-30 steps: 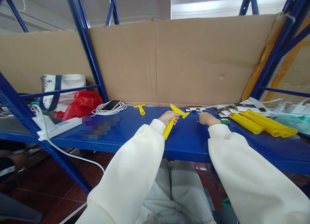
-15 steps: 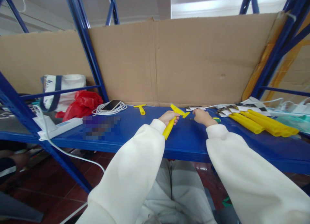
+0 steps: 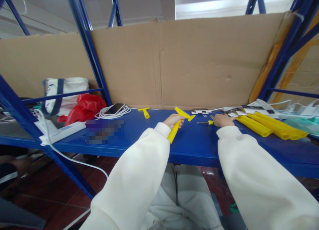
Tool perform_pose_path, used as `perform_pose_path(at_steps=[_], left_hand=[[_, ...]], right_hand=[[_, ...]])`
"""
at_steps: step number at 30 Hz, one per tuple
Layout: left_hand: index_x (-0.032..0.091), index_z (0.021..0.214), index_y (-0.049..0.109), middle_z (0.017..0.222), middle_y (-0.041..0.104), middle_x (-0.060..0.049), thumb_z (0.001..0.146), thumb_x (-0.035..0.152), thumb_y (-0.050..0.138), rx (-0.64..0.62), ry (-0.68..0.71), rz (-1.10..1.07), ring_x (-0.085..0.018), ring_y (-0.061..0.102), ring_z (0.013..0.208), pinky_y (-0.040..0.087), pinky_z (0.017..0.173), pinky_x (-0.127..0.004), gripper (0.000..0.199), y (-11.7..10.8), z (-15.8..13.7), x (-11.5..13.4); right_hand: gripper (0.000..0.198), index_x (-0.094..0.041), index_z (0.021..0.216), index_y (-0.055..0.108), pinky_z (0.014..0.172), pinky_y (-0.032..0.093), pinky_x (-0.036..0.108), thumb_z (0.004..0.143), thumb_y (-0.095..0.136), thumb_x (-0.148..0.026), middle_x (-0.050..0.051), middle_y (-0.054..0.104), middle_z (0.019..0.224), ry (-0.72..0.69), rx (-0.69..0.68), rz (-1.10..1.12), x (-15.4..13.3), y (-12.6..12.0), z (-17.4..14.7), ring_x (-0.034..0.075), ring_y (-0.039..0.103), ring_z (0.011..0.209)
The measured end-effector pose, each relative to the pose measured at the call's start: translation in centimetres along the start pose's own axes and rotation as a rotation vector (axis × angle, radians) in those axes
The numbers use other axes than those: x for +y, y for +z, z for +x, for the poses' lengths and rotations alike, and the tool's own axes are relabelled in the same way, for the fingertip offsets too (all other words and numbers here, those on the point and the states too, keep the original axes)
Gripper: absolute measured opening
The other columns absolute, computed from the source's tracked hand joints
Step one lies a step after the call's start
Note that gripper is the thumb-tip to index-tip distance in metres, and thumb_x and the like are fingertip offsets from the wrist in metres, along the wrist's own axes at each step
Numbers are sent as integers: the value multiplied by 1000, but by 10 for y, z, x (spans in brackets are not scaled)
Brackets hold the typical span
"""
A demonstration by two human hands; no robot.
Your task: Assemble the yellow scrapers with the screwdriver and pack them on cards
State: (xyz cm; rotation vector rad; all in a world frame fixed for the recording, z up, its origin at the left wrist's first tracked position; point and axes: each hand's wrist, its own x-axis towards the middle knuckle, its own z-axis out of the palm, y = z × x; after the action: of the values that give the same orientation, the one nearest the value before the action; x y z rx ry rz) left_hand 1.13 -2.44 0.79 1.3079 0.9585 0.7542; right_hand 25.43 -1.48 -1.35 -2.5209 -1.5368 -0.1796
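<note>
My left hand is closed around the yellow handle of a scraper-like T-shaped tool, its angled head sticking up past the fingers. To the right, my right hand is low over the shelf with its fingers drawn together. A thin greyish piece shows at those fingertips; what it is I cannot make out. Partly under that hand lies a screwdriver, its shaft pointing left. Small bits, perhaps screws, lie just beyond it. A second yellow T-shaped tool rests farther left.
Several yellow tubes lie at the right, beside flat black-and-white packets. At the left are a phone on a coiled white cable, a red bag and a white power strip. A cardboard wall closes off the back.
My right hand has moved right, toward the packets, uncovering the screwdriver's shaft and the small bits. My left hand and the yellow tool have stayed put.
</note>
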Motion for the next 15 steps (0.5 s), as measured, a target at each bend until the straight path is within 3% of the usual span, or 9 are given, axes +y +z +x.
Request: perform_pose_path(at_steps=[3, 7, 12, 15], left_hand=[[17, 74, 48, 48, 43, 8, 89, 5, 55, 10, 0, -13, -5, 36, 36, 29, 39, -17, 20, 0, -1, 0], [17, 71, 47, 48, 44, 7, 90, 4, 52, 25, -6, -17, -5, 35, 36, 29, 40, -17, 24, 1, 0, 1], [17, 71, 48, 48, 44, 7, 89, 3, 50, 38, -6, -15, -5, 35, 36, 29, 40, -18, 24, 2, 0, 1], [16, 71, 50, 47, 43, 7, 90, 3, 50, 40, -1, -11, -5, 36, 36, 29, 40, -18, 23, 2, -2, 2]], right_hand=[[34, -16, 115, 70, 99, 38, 62, 84, 54, -16, 21, 66, 123, -33, -73, -32, -6, -11, -8, 36, 55, 123], [32, -23, 104, 74, 99, 39, 58, 75, 63, -13, 14, 71, 111, -162, 16, 44, -11, -21, -14, 33, 63, 111], [25, -21, 92, 75, 80, 49, 39, 69, 75, -30, 7, 73, 84, -279, 82, 278, -12, -22, -11, 28, 67, 88], [25, -16, 86, 73, 70, 48, 31, 72, 74, -37, 6, 71, 75, -349, 106, 470, -14, -20, -10, 23, 65, 75]])
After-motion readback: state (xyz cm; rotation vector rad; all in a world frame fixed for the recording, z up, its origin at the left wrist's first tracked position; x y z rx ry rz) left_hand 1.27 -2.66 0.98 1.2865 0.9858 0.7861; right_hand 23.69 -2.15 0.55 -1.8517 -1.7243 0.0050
